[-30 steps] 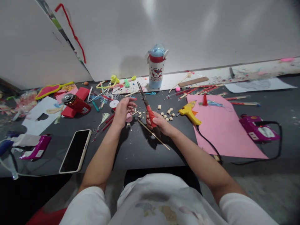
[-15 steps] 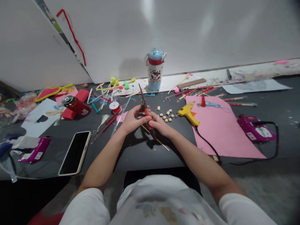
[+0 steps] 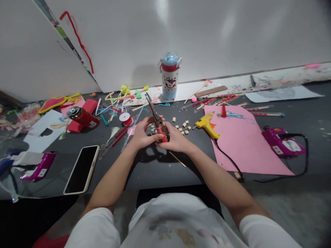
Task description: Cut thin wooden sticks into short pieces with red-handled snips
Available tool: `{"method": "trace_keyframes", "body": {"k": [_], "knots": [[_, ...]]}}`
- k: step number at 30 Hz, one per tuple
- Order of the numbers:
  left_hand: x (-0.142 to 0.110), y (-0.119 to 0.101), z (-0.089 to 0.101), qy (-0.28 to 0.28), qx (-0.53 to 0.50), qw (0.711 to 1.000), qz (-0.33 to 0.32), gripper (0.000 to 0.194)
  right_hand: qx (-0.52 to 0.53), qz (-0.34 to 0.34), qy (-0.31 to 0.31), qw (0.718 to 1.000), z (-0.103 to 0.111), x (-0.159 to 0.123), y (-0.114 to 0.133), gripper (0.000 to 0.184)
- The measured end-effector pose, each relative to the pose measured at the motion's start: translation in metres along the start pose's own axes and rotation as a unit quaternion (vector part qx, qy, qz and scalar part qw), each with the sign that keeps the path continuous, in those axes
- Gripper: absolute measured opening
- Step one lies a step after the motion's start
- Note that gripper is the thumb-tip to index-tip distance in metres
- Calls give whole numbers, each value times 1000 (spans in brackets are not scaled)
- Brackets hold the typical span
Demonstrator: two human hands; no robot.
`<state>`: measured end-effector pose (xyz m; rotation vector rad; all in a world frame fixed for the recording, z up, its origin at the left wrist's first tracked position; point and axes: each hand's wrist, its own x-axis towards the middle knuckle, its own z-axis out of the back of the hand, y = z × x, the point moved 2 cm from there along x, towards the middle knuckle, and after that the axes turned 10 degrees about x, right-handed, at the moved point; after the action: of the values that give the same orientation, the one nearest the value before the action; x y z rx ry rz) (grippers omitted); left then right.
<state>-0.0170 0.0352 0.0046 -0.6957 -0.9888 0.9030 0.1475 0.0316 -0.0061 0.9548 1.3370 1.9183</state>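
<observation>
Fingers [image 3: 156,138] of both your hands meet on one tool: those of your right hand [image 3: 177,138] are wrapped round the red grips of the needle-nose pliers [image 3: 158,121], while the thumb of your left hand [image 3: 143,135] reaches across to the same grips. Whether the other left fingers clamp the far side I can't tell, since the pliers hide them. The tool is held above the table [image 3: 165,177], in front of your chest, its jaws slanting up and away from you, toward the bottle [image 3: 170,77]; their tips look slightly parted.

The step in hand looks to be setting your grip on the pliers. From here, the next move calls for a firm right hand on both grips and left fingertips clear of the pivot.

The thin wooden stick [image 3: 177,159] lies on your side of the hands, its far end near the right one; contact isn't clear. Mind the short wooden pieces [image 3: 185,128] just beyond your right hand: a low sweep could scatter them. Farther right, the yellow glue gun [image 3: 208,126] rests partly on the pink sheet [image 3: 243,148].
</observation>
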Motion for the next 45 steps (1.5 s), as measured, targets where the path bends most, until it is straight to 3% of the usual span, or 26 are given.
{"method": "trace_keyframes", "body": {"k": [8, 13, 24, 33, 35, 38, 45], "knots": [[-1, -5, 4, 39, -4, 998, -41, 67, -113, 42, -41, 992, -1, 0, 3, 66], [-2, -5, 3, 39, -14, 999, -26, 72, -125, 28, -46, 991, -1, -1, 5, 65], [-1, 5, 2, 34, -13, 999, 3, 69, -118, -32, -39, 992, 0, -1, 3, 41], [7, 5, 2, 51, -72, 994, 63, 69, -39, -99, -19, 994, 2, 2, -4, 38], [10, 10, 8, 23, -91, 993, 70, 72, -7, -118, -8, 993, 1, 3, -8, 41], [14, 17, 23, -62, -102, 990, 74, 74, 46, -126, 10, 991, 1, 3, -11, 42], [13, 13, 47, -244, 44, 968, 23, 45, 31, -133, 53, 989, 2, 3, -11, 39]]}}
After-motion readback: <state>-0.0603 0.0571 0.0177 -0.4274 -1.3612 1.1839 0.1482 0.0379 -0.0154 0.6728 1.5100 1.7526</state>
